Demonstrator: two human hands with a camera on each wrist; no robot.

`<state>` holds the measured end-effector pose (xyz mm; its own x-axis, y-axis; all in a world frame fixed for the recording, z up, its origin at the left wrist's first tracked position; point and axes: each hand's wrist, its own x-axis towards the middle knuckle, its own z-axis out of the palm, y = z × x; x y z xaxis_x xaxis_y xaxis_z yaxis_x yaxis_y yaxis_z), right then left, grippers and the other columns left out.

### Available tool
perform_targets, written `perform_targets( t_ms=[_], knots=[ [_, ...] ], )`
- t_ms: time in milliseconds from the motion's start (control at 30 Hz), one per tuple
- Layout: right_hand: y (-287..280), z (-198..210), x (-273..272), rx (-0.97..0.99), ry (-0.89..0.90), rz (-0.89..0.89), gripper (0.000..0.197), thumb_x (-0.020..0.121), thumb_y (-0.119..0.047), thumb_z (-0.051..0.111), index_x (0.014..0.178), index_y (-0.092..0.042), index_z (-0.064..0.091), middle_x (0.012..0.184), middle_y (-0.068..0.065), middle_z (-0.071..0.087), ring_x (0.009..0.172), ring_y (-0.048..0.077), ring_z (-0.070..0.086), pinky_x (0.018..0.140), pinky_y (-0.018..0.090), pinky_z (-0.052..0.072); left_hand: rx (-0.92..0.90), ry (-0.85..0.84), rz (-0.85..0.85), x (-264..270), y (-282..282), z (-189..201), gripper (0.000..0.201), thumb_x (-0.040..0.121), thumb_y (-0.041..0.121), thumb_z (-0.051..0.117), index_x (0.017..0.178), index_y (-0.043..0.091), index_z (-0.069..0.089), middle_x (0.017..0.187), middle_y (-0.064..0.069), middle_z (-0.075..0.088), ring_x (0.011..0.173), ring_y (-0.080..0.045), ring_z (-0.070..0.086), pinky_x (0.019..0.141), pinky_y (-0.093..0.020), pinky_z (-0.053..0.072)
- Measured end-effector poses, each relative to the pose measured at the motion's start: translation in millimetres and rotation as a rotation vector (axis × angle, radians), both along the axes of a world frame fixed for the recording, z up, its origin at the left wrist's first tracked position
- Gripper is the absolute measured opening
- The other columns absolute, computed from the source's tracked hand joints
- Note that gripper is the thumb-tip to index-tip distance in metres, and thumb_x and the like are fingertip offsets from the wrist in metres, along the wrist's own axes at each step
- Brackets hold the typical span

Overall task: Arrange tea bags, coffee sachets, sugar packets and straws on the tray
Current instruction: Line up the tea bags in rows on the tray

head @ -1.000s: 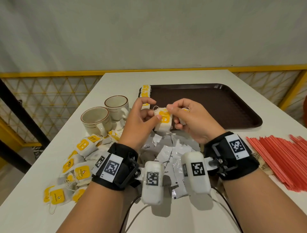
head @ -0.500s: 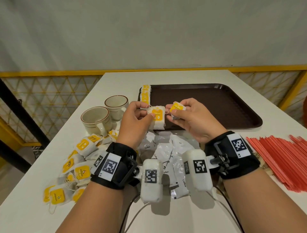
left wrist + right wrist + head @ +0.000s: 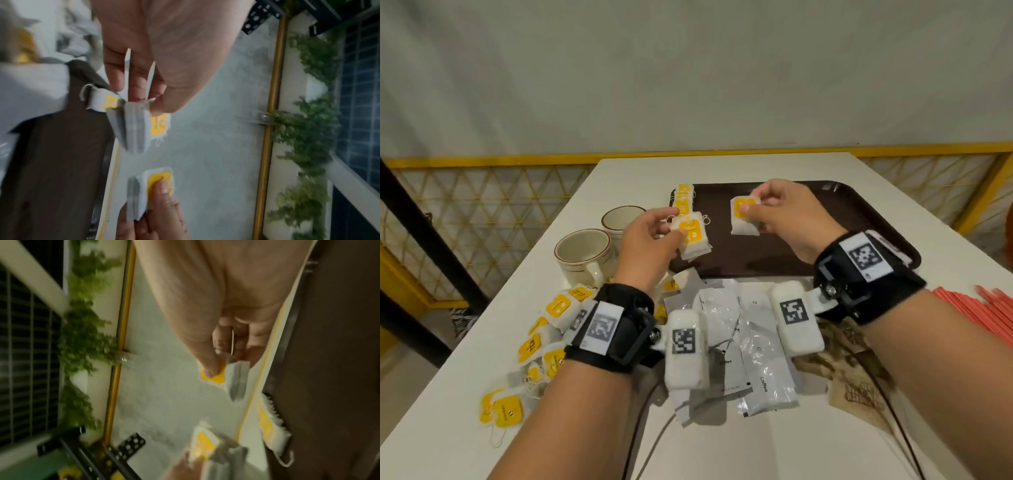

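Note:
My left hand (image 3: 654, 233) pinches a small stack of white tea bags with yellow tags (image 3: 692, 236) over the near-left corner of the dark brown tray (image 3: 859, 212). In the left wrist view the same stack of tea bags (image 3: 133, 128) hangs from my thumb and fingertips. My right hand (image 3: 774, 209) pinches a single tea bag (image 3: 743, 216) above the tray's middle, thumb on its yellow tag (image 3: 213, 373). A row of tea bags (image 3: 684, 200) stands along the tray's left edge. Loose tea bags (image 3: 544, 346) lie at the table's left. Silver coffee sachets (image 3: 760, 359) lie between my wrists.
Two cream mugs (image 3: 582, 255) stand left of the tray. Red straws (image 3: 983, 311) lie at the right edge of the table. Brown sugar packets (image 3: 856, 383) sit under my right forearm. A yellow lattice railing runs behind the white table.
My hands have separated and moved forward. The right hand has carried one tea bag out over the tray, and the left has brought its stack to the tray's near-left corner.

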<state>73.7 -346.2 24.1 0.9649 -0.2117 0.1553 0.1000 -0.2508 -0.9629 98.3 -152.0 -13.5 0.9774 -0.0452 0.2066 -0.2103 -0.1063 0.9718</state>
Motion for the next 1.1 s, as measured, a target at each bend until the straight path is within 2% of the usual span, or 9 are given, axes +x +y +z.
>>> perform_targets(
  t_ms=[100, 233, 333, 433, 533, 733, 867, 1000, 1100],
  knots=[
    [-2.9, 3.2, 18.5, -0.154, 0.023, 0.041, 0.018, 0.084, -0.006, 0.07, 0.075, -0.014, 0.057, 0.079, 0.007, 0.06, 0.073, 0.017, 0.059, 0.067, 0.03, 0.053, 0.259, -0.02, -0.049, 22.3, 1.0, 24.8, 0.021, 0.086, 0.003, 0.06, 0.1, 0.018, 0.066, 0.087, -0.002, 0.064, 0.079, -0.015, 0.063, 0.066, -0.025, 0.055],
    [1.9, 4.6, 39.8, -0.402, 0.061, 0.086, 0.017, 0.08, -0.01, 0.075, 0.077, -0.018, 0.06, 0.075, 0.002, 0.06, 0.073, 0.017, 0.056, 0.071, 0.033, 0.051, 0.633, 0.008, -0.177, 62.3, -4.6, 46.1, 0.015, 0.086, -0.002, 0.059, 0.098, 0.006, 0.065, 0.087, -0.01, 0.062, 0.075, -0.024, 0.065, 0.073, -0.037, 0.06],
    [11.5, -1.1, 46.4, -0.416, 0.166, 0.202, 0.013, 0.083, -0.002, 0.07, 0.08, -0.011, 0.06, 0.074, 0.006, 0.062, 0.066, 0.018, 0.061, 0.064, 0.028, 0.055, 0.784, 0.076, -0.287, 83.4, -6.7, 47.0, 0.011, 0.087, -0.003, 0.058, 0.091, 0.007, 0.061, 0.085, -0.013, 0.061, 0.065, -0.021, 0.063, 0.065, -0.028, 0.058],
    [21.1, -10.6, 50.0, -0.441, 0.262, 0.332, 0.012, 0.084, 0.0, 0.069, 0.084, -0.009, 0.06, 0.08, 0.009, 0.062, 0.068, 0.018, 0.062, 0.073, 0.035, 0.057, 0.923, 0.098, -0.357, 95.6, -8.0, 43.6, 0.01, 0.086, -0.002, 0.058, 0.088, 0.008, 0.061, 0.087, -0.016, 0.065, 0.073, -0.029, 0.068, 0.078, -0.039, 0.058],
    [30.4, -17.4, 58.0, -0.485, 0.268, 0.383, 0.014, 0.083, -0.002, 0.071, 0.081, -0.012, 0.06, 0.078, 0.007, 0.062, 0.07, 0.017, 0.061, 0.075, 0.037, 0.057, 0.952, 0.117, -0.361, 106.5, -8.0, 39.7, 0.011, 0.085, -0.001, 0.06, 0.082, 0.009, 0.059, 0.082, -0.014, 0.066, 0.08, -0.032, 0.07, 0.08, -0.042, 0.058],
    [49.1, -24.8, 76.6, -0.528, 0.213, 0.369, 0.016, 0.086, -0.003, 0.066, 0.077, -0.012, 0.058, 0.07, 0.003, 0.059, 0.068, 0.018, 0.062, 0.074, 0.039, 0.059, 1.026, 0.147, -0.392, 120.8, -10.3, 35.9, 0.012, 0.083, 0.002, 0.065, 0.083, 0.013, 0.06, 0.072, -0.007, 0.068, 0.051, -0.01, 0.066, 0.06, -0.023, 0.057],
    [50.9, -27.6, 82.2, -0.527, 0.21, 0.383, 0.008, 0.085, -0.009, 0.07, 0.085, -0.004, 0.063, 0.076, 0.008, 0.065, 0.071, 0.019, 0.065, 0.075, 0.038, 0.059, 1.101, 0.087, -0.398, 121.4, -9.6, 34.1, 0.01, 0.084, 0.006, 0.065, 0.083, 0.015, 0.062, 0.068, 0.0, 0.067, 0.051, -0.006, 0.063, 0.052, -0.016, 0.053],
    [43.0, -27.0, 87.9, -0.352, 0.226, 0.26, 0.02, 0.089, -0.023, 0.067, 0.084, -0.005, 0.061, 0.078, 0.008, 0.067, 0.069, 0.016, 0.064, 0.076, 0.034, 0.057, 1.063, 0.077, -0.422, 124.9, -4.7, 30.8, 0.013, 0.083, -0.001, 0.064, 0.09, 0.01, 0.062, 0.069, -0.003, 0.065, 0.059, -0.014, 0.064, 0.065, -0.026, 0.056],
    [34.3, -28.6, 89.9, -0.298, 0.232, 0.165, 0.017, 0.089, -0.018, 0.067, 0.078, -0.007, 0.059, 0.083, 0.014, 0.069, 0.073, 0.019, 0.066, 0.077, 0.035, 0.059, 1.021, 0.102, -0.425, 127.1, -1.5, 30.1, 0.017, 0.082, -0.002, 0.065, 0.095, 0.007, 0.065, 0.072, -0.004, 0.066, 0.062, -0.015, 0.063, 0.073, -0.03, 0.057]
  ],
)
